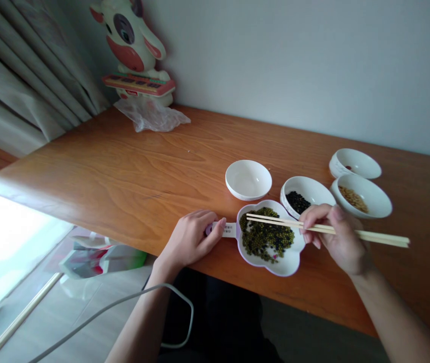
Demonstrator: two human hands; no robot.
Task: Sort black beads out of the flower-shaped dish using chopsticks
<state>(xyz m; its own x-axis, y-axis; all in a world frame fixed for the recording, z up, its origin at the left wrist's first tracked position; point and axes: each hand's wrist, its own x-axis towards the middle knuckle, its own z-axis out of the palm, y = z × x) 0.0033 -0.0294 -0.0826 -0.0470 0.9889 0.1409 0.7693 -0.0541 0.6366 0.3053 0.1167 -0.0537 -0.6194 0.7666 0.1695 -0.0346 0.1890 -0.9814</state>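
A white flower-shaped dish [288,264] with a short handle sits near the table's front edge, holding a heap of mixed green and dark beans [265,237]. My left hand [190,239] is closed round the dish's handle [227,230]. My right hand [335,234] grips a pair of wooden chopsticks [377,236], held nearly level, with the tips over the beans at the dish's far left side.
Behind the dish stand an empty white bowl [248,179], a bowl of black beans [305,199], a bowl of yellow beans [360,196] and another white bowl [354,162]. A cow toy [133,48] on a plastic bag stands at the back left by a curtain. A cable hangs below the table edge.
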